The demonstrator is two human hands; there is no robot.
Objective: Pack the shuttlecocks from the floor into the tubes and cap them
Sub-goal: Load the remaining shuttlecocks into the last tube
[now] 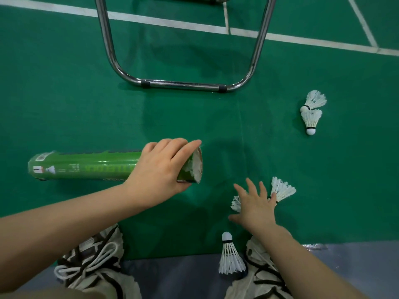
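My left hand [160, 169] grips a green shuttlecock tube [90, 166] near its open right end, holding it level above the green court floor. White feathers show inside the tube's mouth. My right hand [255, 207] hovers lower right with fingers spread, over two white shuttlecocks: one [282, 189] sticks out past my fingers, the other [236, 203] is mostly hidden beneath the hand. Another shuttlecock [230, 254] lies between my shoes, cork pointing away. Two more shuttlecocks [312, 111] lie together at the far right.
A chrome tubular chair frame [183, 84] stands on the floor straight ahead. My two shoes [92, 257] sit at the bottom edge, where the green mat meets grey flooring. White court lines [172, 22] run across the top.
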